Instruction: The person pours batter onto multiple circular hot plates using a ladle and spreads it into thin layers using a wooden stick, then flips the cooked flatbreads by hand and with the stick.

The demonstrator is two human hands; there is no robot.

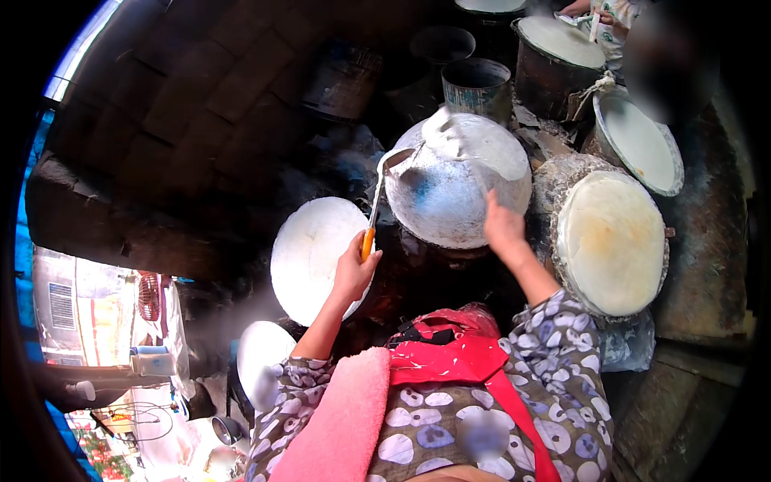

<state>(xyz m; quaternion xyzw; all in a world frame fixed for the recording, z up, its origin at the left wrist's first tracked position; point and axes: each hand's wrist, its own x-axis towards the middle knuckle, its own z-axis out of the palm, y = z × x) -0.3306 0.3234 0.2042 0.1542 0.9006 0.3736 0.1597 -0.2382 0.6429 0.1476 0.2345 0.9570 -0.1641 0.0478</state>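
My left hand (355, 268) grips the orange handle of a metal ladle (380, 187), whose bowl lies at the left rim of a large round metal pan (433, 205). White batter (494, 150) covers the far right part of that pan, and a blurred white mass (444, 135) shows above it. My right hand (505, 226) is over the pan's near right edge, its fingers blurred; whether it holds a thin tool cannot be told. Left of the pan is a round white surface (319, 259). To the right, a round pale sheet (611, 241) with a yellowish middle lies on another round base.
A basin of white liquid (638, 144) stands at the right, near a dark drum with a white top (560, 42). Beyond the pan stands a stained metal bucket (476, 81). Another person's hands (605, 17) are at the top right. Another white round (262, 361) is lower left.
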